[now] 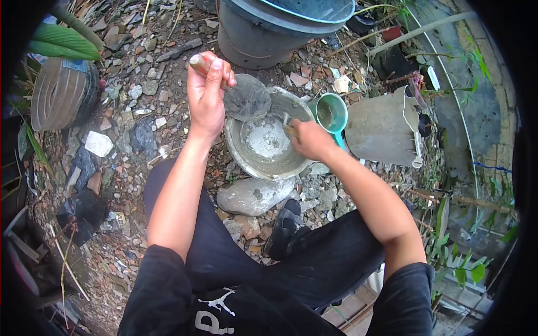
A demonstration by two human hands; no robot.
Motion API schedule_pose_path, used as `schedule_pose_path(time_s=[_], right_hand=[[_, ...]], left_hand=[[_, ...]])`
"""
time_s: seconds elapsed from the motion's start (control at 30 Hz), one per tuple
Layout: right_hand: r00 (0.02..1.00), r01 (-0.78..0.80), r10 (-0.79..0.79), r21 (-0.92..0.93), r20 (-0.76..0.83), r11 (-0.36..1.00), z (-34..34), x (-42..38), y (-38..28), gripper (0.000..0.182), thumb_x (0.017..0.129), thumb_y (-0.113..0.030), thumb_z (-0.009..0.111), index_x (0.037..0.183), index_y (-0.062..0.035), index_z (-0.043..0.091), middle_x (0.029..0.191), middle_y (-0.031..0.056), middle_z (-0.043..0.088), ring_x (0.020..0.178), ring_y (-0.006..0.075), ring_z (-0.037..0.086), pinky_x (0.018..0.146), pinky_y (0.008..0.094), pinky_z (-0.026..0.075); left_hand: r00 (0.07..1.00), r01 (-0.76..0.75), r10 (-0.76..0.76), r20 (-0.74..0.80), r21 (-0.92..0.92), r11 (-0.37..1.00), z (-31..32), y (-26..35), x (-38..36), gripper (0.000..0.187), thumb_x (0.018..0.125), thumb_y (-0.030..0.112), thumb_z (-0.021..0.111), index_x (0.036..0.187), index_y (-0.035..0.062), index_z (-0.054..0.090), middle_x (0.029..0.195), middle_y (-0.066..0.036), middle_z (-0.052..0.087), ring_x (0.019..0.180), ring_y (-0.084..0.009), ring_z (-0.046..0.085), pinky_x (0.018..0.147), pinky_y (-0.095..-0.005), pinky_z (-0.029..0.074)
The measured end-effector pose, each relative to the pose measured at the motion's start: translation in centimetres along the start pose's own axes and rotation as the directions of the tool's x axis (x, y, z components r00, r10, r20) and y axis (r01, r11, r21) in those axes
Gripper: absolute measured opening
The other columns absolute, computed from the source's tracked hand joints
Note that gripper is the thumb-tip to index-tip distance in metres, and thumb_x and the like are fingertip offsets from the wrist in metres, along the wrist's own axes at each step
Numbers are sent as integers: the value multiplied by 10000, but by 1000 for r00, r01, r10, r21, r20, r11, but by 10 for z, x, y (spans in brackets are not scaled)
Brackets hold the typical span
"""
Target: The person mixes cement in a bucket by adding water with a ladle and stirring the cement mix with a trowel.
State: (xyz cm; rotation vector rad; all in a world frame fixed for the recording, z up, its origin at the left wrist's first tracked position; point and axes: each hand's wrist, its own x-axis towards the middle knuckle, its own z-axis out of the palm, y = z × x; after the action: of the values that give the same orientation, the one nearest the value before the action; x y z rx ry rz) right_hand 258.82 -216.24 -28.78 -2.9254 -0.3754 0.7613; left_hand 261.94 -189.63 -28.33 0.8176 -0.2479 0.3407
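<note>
Head view: right grip [310,139] partly hides tool [287,123].

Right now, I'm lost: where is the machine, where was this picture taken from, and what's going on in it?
There is no machine: these are a person's bare hands, seen by a camera on their head looking down. The ground is strewn with stones and rubble. On it stands a round basin with pale grey material inside, a teal cup beside it and a large bucket beyond. The left hand grips a short handle; I cannot tell whether the grey disc next to it is attached. The right hand holds a small tool at the basin.
</note>
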Motion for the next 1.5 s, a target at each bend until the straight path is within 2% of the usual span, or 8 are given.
schedule_pose_path(time_s=[0.3,0.4,0.7,0.8,0.87,1.03,1.2,1.5], right_hand=[[979,200,-196,-85,55,976,-20,5,-6,352,848,-145,662,1198,-103,672,988,218,738,952,414,715,857,521,576],[984,156,-161,-62,-80,986,-10,8,-7,420,839,-156,707,1255,-120,659,1024,202,742,992,405,704,879,511,566],[983,181,-178,-83,36,980,1,-6,-9,379,847,-120,685,1223,-120,644,991,204,723,971,420,694,839,522,556],[960,256,-259,-43,-108,966,19,-4,-7,394,839,-119,658,1230,-168,664,1028,188,739,972,399,713,854,508,574],[933,349,-336,-104,128,931,19,-4,-13,435,834,-109,658,1261,-191,666,1056,172,741,971,389,717,852,498,578],[966,213,-155,-298,205,931,-33,-12,-23,262,869,-185,707,1124,-184,772,1018,152,760,986,355,732,851,463,594],[940,167,-107,-163,325,972,-30,-10,-7,258,878,-217,717,1126,-170,770,1034,169,756,991,363,728,869,465,591],[985,143,-135,-66,103,988,-27,-7,-3,363,804,-105,694,1166,-100,728,1005,228,743,975,414,712,892,489,573]], left_hand=[[999,-52,53,-13,45,998,-6,-5,-3,112,1097,221,559,1098,131,492,906,-12,512,832,-136,503,788,-315,455],[998,-55,55,5,58,997,-7,-6,-2,121,1098,223,557,1097,123,490,898,-11,510,828,-133,503,784,-312,455],[998,-70,70,0,92,993,-3,-9,-3,126,1098,225,560,1128,120,497,898,-8,513,817,-119,499,777,-306,461],[997,-81,80,15,109,991,-3,-12,-2,125,1098,224,561,1129,120,498,889,-11,514,813,-114,500,775,-303,465],[997,-74,72,20,120,990,-2,-12,-4,123,1098,222,561,1129,120,499,888,-13,517,811,-113,502,774,-300,467],[997,-78,77,12,112,991,-4,-10,-5,117,1099,216,557,1125,118,500,889,-21,528,814,-112,512,769,-289,468],[997,-80,80,3,117,990,-6,-11,-2,129,1097,225,564,1121,118,496,888,-20,524,813,-115,511,772,-288,466],[998,-66,67,-5,113,991,-2,-15,-3,146,1090,234,578,1112,112,500,884,-14,522,806,-115,506,759,-277,453]])
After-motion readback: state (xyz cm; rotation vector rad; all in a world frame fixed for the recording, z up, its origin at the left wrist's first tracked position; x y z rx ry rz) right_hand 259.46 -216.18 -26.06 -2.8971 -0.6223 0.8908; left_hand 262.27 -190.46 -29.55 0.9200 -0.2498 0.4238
